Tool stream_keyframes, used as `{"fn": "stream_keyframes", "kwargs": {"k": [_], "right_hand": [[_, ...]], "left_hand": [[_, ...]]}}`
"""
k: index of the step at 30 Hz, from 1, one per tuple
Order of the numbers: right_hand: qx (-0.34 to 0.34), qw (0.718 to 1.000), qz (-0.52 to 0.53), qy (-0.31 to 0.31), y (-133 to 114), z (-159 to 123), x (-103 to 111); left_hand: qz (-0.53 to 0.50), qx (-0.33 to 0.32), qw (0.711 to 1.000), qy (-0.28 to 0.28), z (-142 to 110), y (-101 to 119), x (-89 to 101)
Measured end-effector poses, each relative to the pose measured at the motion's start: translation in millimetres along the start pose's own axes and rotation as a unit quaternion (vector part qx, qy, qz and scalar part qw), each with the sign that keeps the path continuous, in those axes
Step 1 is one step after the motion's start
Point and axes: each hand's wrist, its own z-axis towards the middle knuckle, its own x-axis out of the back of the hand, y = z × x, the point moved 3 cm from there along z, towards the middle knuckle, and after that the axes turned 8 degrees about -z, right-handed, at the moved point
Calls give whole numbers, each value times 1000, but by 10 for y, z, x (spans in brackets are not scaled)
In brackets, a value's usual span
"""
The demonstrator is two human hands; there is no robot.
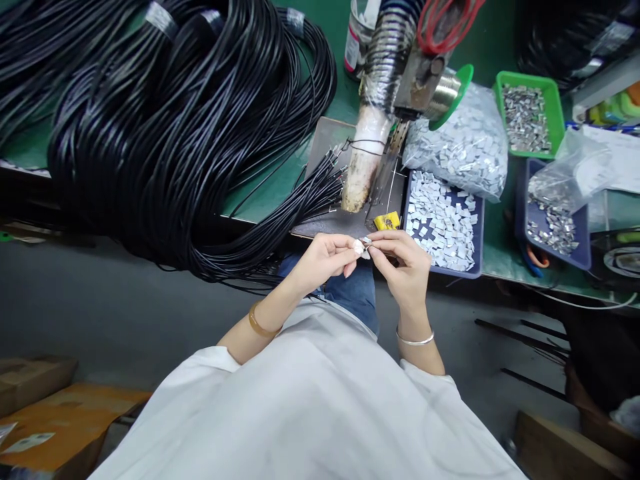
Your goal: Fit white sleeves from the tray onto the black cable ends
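At the front edge of the bench my two hands meet fingertip to fingertip. My left hand [330,257] is closed in a pinch, with something white [359,247] at its fingertips; whether this is a wrapping or a held piece, I cannot tell. Thumb and forefinger of my right hand [404,263] pinch a small shiny metal piece [367,241], partly hidden by the fingers. Just beyond them is a yellow block [387,221] on a dark metal plate [315,225]. Black cables [305,200] lie with their ends on that plate, left of the yellow block.
A blue tray [480,257] of small pale squares stands right, below a plastic bag [460,143] of similar pieces. Green [554,127] and blue [583,247] bins hold metal parts. A ribbed hose [393,47] and a solder spool [445,93] hang overhead. Large black cable coils [175,133] fill the left.
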Motion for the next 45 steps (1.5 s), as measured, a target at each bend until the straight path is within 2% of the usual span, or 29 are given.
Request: {"fn": "stream_keyframes", "kwargs": {"k": [3, 7, 10, 12, 15, 18, 20, 22, 26, 28, 33, 37, 39, 42, 45], "right_hand": [[1, 1000, 15, -2, 0, 2, 0], [-74, 988, 136, -12, 111, 15, -89], [-98, 984, 149, 16, 135, 18, -109], [-66, 990, 97, 78, 73, 7, -60], [32, 988, -5, 148, -89, -38, 8], [135, 979, -84, 128, -205, -82, -25], [170, 972, -110, 117, -213, -96, -66], [154, 975, -94, 129, -165, -89, -83], [70, 982, -45, 168, -53, -50, -61], [70, 982, -46, 168, -59, -34, -50], [120, 982, -55, 133, -124, -34, -82], [59, 985, 18, 160, -23, -60, -91], [44, 986, 19, 159, 20, -63, -94], [90, 985, -46, 136, 10, -52, -104], [160, 970, -125, 131, -38, -43, -115]], "left_hand": [[-5, -10, 1000, -7, -8, 4, 3], [11, -53, 999, -3, -26, 2, 20], [9, -72, 997, 12, -23, -19, 48], [-4, -89, 995, 33, -6, -24, 66], [-17, -114, 990, 77, 36, 1, 77], [-3, -125, 987, 100, 78, 49, 59], [11, -132, 986, 105, 99, 74, 52], [14, -143, 983, 111, 111, 86, 58], [4, -143, 984, 109, 119, 70, 67], [3, -129, 987, 96, 121, 58, 50], [-14, -119, 989, 83, 122, 28, 29], [-30, -110, 988, 108, 132, -20, 85], [-32, -100, 988, 116, 141, -34, 106], [-35, -105, 987, 115, 157, -16, 99], [-34, -118, 986, 114, 175, 19, 67]]}}
